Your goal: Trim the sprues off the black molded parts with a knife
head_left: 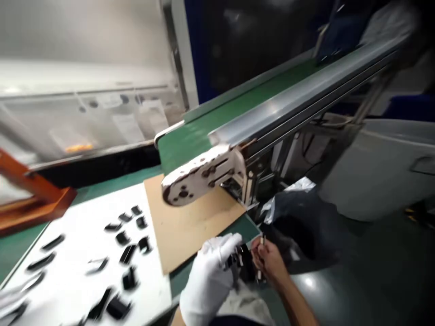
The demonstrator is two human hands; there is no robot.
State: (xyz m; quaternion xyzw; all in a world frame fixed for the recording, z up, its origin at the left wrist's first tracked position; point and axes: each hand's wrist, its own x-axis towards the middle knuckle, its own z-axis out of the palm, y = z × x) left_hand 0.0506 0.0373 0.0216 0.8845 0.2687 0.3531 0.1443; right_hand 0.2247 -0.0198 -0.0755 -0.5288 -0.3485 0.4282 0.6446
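Observation:
My left hand (210, 274), in a white glove, is closed around a dark, shiny moulded part (245, 265). Its exact shape is blurred and partly covered by the fingers. Close beside it on the right, my bare right hand (271, 260) grips a slim, pale stick-like tool (261, 242), held upright. The tool's lower end sits near the dark part; whether they touch cannot be made out. Both hands are low in the view, in front of the table's near corner. Several small black plastic parts (128, 254) lie spread over a white sheet (78, 290) at left.
A green conveyor belt (217, 111) slopes down to the table, its white end bracket (200, 176) above a brown cardboard sheet (180, 226). An orange stand (50, 199) is at far left. Right are a dark bag (306, 226) and a large pale bin (384, 172).

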